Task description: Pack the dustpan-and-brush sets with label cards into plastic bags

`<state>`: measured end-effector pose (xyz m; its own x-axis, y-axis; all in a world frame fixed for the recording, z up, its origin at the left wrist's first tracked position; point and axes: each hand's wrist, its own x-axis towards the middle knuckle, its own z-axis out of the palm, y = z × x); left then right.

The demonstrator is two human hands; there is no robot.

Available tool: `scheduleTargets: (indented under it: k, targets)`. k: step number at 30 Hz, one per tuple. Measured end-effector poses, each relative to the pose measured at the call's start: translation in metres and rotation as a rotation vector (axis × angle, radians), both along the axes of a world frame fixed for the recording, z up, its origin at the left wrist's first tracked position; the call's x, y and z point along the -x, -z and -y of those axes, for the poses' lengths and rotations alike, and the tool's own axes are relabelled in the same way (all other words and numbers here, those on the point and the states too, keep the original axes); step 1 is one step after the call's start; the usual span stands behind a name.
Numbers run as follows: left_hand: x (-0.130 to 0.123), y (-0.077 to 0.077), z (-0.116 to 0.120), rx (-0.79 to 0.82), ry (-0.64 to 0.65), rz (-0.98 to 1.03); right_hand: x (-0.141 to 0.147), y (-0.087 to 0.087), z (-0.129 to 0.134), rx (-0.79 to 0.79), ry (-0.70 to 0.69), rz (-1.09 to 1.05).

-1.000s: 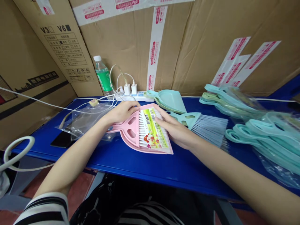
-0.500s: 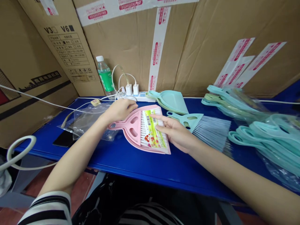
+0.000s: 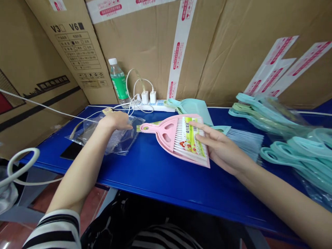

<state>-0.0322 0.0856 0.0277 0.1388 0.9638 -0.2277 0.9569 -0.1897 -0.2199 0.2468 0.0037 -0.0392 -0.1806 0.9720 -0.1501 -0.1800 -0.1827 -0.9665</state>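
a pink dustpan lies flat on the worktop, a little right of middle, its handle pointing left and a white brush nested in its scoop. a printed card label sits across the bristles. the right hand comes in from the near right, its grip open: the fingers are apart and rest on the label without clamping it. light, flat fingers like these can steady the set without creasing the card.

the left hand lies on a clear plastic bag left of the handle, fingers together; i cannot tell whether it pinches the film. keeping the bag flat and its mouth toward the handle would suit this spot.

just beyond lie a mint brush and a mint dustpan. bagged mint sets are piled at right, and a power strip and water bottle stand at the far edge.
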Motion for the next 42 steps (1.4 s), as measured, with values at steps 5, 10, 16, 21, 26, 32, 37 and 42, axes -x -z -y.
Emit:
scheduleTargets:
  k: [5, 10, 16, 21, 26, 32, 37, 42]
  targets:
    - [-0.006, 0.015, -0.006, 0.049, -0.018, -0.06, 0.0, 0.002, 0.001, -0.051, -0.012, 0.011]
    - [-0.007, 0.019, -0.007, 0.06, -0.015, 0.023, -0.002, 0.003, 0.0, -0.046, -0.013, 0.014]
    - [-0.008, 0.01, -0.004, 0.107, 0.003, 0.111, 0.0, 0.0, -0.001, 0.004, 0.02, 0.015]
    - [-0.012, 0.006, 0.002, 0.183, 0.016, 0.407, 0.001, 0.001, 0.0, -0.001, 0.003, 0.026]
    - [-0.016, 0.005, 0.008, 0.295, 0.05, 0.699, 0.001, 0.001, 0.002, 0.026, 0.021, 0.036]
    - [-0.018, 0.007, 0.009, 0.37, 0.114, 0.88, -0.001, 0.003, 0.002, -0.015, -0.01, 0.03]
    - [-0.028, 0.018, 0.008, 0.434, 0.15, 1.022, 0.004, -0.002, 0.006, 0.045, 0.018, 0.027]
    - [-0.05, 0.025, 0.016, 0.495, 0.049, 1.247, 0.006, -0.001, 0.008, 0.044, 0.002, 0.013]
